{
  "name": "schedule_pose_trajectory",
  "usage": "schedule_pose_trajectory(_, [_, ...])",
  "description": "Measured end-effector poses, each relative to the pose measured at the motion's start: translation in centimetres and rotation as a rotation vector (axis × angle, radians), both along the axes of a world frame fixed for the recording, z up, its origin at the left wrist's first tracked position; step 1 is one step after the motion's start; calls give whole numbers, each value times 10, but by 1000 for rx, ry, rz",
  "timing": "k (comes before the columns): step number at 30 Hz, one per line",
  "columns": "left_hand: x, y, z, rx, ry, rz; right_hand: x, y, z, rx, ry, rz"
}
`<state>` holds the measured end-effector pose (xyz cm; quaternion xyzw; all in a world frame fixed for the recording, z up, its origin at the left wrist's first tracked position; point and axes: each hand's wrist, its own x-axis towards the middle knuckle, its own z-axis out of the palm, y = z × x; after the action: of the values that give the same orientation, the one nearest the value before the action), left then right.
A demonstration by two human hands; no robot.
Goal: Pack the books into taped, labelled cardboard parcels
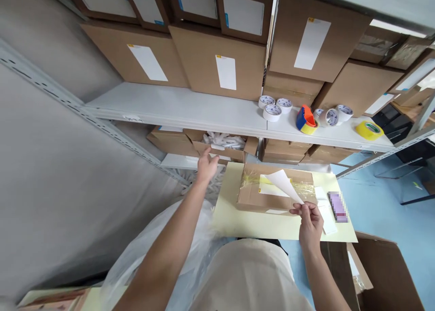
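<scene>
Several brown cartons (pixel 217 62) line grey metal shelving, with tape rolls (pixel 273 109) on the white shelf (pixel 176 105) above a pale yellow table (pixel 244 220) and blue floor. On the table sits a taped cardboard box (pixel 261 195); just over it the right hand (pixel 311 220) pinches a white paper sheet (pixel 283 184) between fingertips. Well apart, the left hand (pixel 206 165) reaches, fingers spread and empty, toward an open carton (pixel 222 148) of white items.

Tape rolls (pixel 272 112) on shelf (pixel 190 109), labelled boxes (pixel 217 62) behind.
</scene>
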<state>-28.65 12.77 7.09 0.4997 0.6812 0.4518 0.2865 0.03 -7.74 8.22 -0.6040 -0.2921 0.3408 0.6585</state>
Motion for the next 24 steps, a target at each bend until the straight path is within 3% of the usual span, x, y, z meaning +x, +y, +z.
schedule_pose_trajectory(2, [18, -47, 5, 182, 27, -58, -8, 8, 0, 6, 48, 51])
schedule_pose_trajectory(4, [43, -93, 13, 320, 70, -272, -17, 16, 2, 18, 93, 90])
schedule_pose_trajectory(6, [69, -129, 20, 347, 129, -517, -26, 22, 5, 27, 129, 119])
schedule_pose_trajectory(8, [89, -149, 24, 340, 203, -649, -36, 27, 9, 28, 164, 153])
schedule_pose_trajectory(12, [106, -154, 22, 354, 307, -634, -51, 26, 12, 41, 218, 225])
schedule_pose_trajectory(16, [103, -148, 21, 407, 209, -594, -49, 16, 8, 70, 159, 332])
schedule_pose_trajectory(18, [101, -144, 21, 392, 79, -540, -40, 9, 5, 119, 22, 363])
schedule_pose_trajectory(22, [99, -135, 24, 149, -250, -455, -15, -3, 3, 155, -442, 176])
schedule_pose_trajectory(24, [100, -132, 25, 33, -366, -458, -4, -4, 3, 119, -503, 154])
